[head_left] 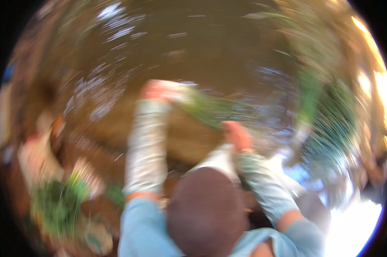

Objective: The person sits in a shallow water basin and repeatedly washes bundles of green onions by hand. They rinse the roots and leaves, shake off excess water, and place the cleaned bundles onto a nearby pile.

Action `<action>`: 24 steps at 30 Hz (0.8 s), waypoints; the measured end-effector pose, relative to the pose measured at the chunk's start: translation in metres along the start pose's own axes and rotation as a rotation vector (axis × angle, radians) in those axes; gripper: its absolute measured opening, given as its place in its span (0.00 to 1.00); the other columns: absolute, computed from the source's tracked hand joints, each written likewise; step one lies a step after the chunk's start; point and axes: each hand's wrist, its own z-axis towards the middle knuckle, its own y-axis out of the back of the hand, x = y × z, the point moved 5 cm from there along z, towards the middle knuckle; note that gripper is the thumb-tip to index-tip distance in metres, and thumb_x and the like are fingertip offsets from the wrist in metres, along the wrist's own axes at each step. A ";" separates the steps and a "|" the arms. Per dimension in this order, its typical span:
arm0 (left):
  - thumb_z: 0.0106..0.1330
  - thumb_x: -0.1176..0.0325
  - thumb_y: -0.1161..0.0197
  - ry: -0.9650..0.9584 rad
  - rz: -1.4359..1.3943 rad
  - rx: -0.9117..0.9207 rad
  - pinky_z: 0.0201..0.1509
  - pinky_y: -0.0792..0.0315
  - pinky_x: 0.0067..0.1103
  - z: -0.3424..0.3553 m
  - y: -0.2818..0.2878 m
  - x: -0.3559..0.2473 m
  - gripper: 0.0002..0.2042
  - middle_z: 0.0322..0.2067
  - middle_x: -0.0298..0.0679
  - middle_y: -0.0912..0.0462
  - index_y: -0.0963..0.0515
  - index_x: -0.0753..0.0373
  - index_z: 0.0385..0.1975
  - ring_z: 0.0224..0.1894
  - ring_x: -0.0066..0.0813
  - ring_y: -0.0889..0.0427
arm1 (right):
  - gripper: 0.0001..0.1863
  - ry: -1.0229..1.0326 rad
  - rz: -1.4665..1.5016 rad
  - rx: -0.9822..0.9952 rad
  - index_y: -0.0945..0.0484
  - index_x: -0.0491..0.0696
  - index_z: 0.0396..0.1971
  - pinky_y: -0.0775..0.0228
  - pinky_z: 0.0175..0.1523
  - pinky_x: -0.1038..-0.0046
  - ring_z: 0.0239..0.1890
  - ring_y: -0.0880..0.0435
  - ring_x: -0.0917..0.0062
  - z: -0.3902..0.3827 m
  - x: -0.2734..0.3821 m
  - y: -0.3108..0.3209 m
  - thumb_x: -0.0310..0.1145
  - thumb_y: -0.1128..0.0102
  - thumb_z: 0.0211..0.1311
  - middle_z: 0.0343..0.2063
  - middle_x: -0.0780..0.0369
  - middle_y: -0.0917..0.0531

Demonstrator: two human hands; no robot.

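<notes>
Above the brown water [227, 38], my left hand [156, 91] is closed round the pale end of a bunch of green onions [204, 107]. Its green leaves stretch to the right and slightly toward me. My right hand [237, 135] is lower and nearer, at the near edge of the leaves, with fingers that look curled in. Blur hides whether it grips the leaves or only touches them. Pale sleeves cover both of my forearms.
More green onions [58, 205] lie at the lower left, pale ends pointing away. Another large leafy bundle [332, 118] is at the right. A dark brown rounded thing [206, 210] blocks the lower middle. Strong light glares at the lower right.
</notes>
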 end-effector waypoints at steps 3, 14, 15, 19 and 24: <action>0.63 0.63 0.48 0.091 -0.248 -0.511 0.49 0.28 0.33 0.013 0.151 0.061 0.15 0.43 0.47 0.21 0.26 0.58 0.48 0.45 0.42 0.21 | 0.11 -0.139 -0.042 0.136 0.25 0.51 0.42 0.29 0.47 0.61 0.43 0.22 0.60 -0.004 -0.012 -0.009 0.33 0.48 0.59 0.39 0.57 0.20; 0.62 0.67 0.45 -0.182 -0.167 -1.251 0.51 0.27 0.32 -0.086 0.191 -0.166 0.23 0.43 0.53 0.22 0.34 0.62 0.59 0.45 0.46 0.21 | 0.12 -0.085 0.150 -0.105 0.25 0.50 0.41 0.27 0.47 0.68 0.41 0.19 0.67 0.000 -0.032 0.025 0.29 0.47 0.56 0.37 0.60 0.19; 0.62 0.67 0.44 -0.161 -0.099 -1.176 0.51 0.27 0.32 -0.082 0.153 -0.195 0.24 0.43 0.53 0.22 0.35 0.63 0.59 0.45 0.46 0.21 | 0.12 -0.122 0.149 -0.079 0.25 0.49 0.41 0.27 0.47 0.68 0.40 0.19 0.67 -0.002 -0.036 0.028 0.29 0.48 0.56 0.36 0.60 0.19; 0.50 0.68 0.33 -0.093 -0.347 -0.537 0.48 0.27 0.36 -0.077 0.000 -0.213 0.45 0.47 0.51 0.32 0.52 0.61 0.68 0.45 0.48 0.25 | 0.13 -0.114 0.196 0.029 0.24 0.49 0.42 0.27 0.48 0.68 0.41 0.19 0.67 -0.009 -0.052 0.029 0.29 0.48 0.56 0.37 0.59 0.18; 0.48 0.60 0.26 0.228 -0.626 -0.445 0.61 0.36 0.33 -0.092 -0.102 -0.171 0.47 0.56 0.56 0.34 0.49 0.67 0.66 0.56 0.48 0.30 | 0.15 -0.086 0.189 -0.108 0.23 0.47 0.45 0.29 0.52 0.73 0.44 0.19 0.74 0.009 -0.083 0.074 0.26 0.48 0.56 0.39 0.60 0.18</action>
